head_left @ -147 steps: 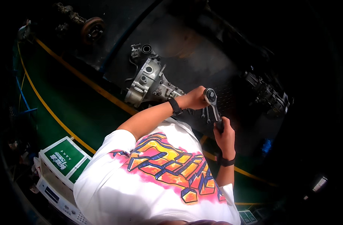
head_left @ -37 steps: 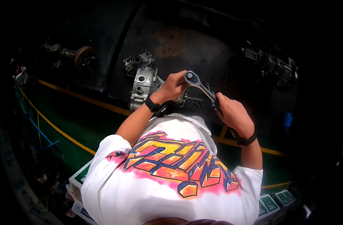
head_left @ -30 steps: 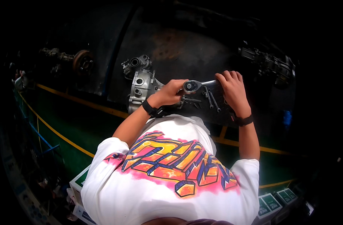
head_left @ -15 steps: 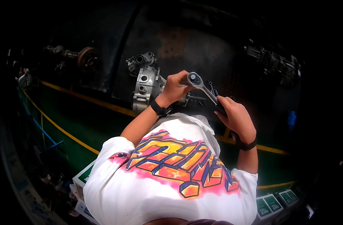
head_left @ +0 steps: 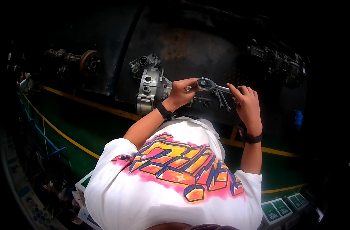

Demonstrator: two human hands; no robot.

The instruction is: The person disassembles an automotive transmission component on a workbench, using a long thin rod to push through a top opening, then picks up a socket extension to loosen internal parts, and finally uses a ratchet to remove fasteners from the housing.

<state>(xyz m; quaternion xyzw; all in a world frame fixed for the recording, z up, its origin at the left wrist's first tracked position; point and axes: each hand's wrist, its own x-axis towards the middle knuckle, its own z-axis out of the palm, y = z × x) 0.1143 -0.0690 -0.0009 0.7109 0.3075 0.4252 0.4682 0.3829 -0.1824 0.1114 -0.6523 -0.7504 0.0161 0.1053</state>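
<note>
A ratchet wrench [head_left: 206, 84] with a round head lies across the space between my hands, its handle pointing right. My right hand [head_left: 247, 103] is closed round the handle's end. Against the left side of the ratchet head are the closed fingers of my left hand [head_left: 179, 94]. A small shiny bit shows by the left thumb, too small to name. Beneath and left of that hand sits a silver gearbox housing [head_left: 149, 89], partly covered by it. Combination wrenches [head_left: 223, 101] lie on the dark bench just below the ratchet.
A smaller metal casting [head_left: 143, 61] stands behind the housing. On the far left is an axle part with a rusty brake disc [head_left: 89, 62]; a dark gearbox [head_left: 278, 63] lies far right. A yellow line [head_left: 90, 101] runs along the bench's near side.
The ratchet has swung from a steep slant to nearly level, its head shifting slightly right. My right hand has moved up and a little right. More of the wrenches on the bench shows.
</note>
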